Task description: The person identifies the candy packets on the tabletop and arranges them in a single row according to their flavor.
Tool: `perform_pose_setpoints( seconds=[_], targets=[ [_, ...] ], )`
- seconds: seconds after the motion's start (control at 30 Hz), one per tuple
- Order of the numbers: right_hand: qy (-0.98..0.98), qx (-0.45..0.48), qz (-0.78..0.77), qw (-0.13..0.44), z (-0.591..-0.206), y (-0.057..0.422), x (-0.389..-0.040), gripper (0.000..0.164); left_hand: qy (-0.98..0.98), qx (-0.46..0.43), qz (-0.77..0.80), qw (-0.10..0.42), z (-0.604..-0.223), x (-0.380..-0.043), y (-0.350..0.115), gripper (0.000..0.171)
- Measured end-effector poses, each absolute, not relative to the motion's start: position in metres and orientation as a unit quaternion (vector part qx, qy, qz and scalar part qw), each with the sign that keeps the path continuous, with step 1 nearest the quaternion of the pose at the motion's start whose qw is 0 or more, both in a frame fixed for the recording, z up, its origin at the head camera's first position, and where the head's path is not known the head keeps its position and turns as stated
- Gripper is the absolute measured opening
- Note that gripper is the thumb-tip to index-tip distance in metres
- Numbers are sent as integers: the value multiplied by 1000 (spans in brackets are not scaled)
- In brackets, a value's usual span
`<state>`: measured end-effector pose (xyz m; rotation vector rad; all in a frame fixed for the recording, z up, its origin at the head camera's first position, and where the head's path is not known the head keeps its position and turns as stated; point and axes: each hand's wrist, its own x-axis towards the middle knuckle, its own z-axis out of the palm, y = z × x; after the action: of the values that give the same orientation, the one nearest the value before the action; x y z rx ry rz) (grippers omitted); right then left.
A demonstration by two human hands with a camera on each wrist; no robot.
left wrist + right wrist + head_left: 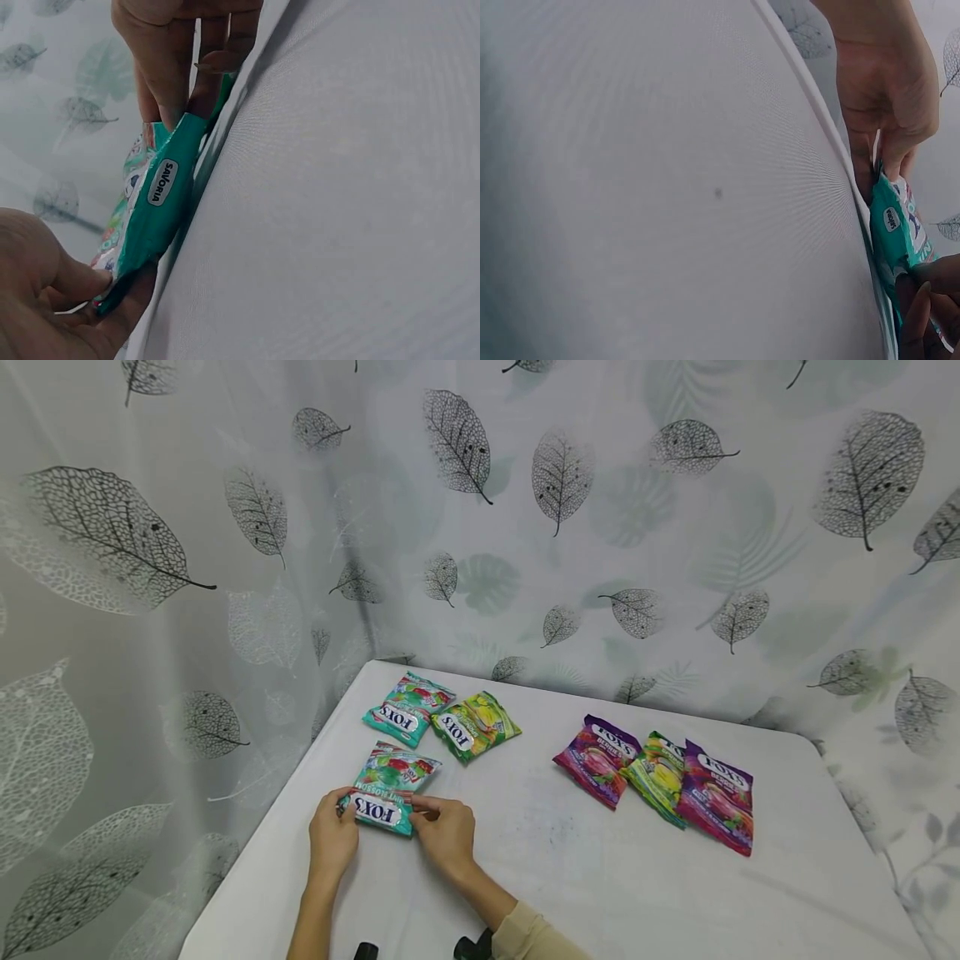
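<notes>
Both hands hold one teal candy bag (381, 808) marked FOX'S, near the left front of the white table. My left hand (334, 837) pinches its left edge, and my right hand (447, 833) pinches the right edge between thumb and fingers. The bag's near part tilts up, and its fruit-printed part stretches away from me. In the left wrist view, the bag's teal end (161, 199) bears a SAVORIA label, with the left hand (52, 292) at the lower left. The right hand (930, 307) appears at the lower right in the right wrist view.
Behind the held bag lie another teal bag (408, 706) and a yellow-green bag (476, 725). To the right, a purple bag (597, 762), a yellow-green bag (658, 777) and a second purple bag (717, 797) overlap in a row. A leaf-print curtain (555, 552) hangs behind the table (600, 893).
</notes>
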<state>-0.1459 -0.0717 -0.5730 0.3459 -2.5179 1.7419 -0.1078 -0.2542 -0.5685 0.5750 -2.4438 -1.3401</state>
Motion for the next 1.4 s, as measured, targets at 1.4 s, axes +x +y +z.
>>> perform_pose_setpoints(
  seconds=[1.4],
  targets=[
    [-826, 140, 546, -1, -576, -71, -144, 22, -878, 194, -431, 77, -562, -99, -267, 43]
  ],
)
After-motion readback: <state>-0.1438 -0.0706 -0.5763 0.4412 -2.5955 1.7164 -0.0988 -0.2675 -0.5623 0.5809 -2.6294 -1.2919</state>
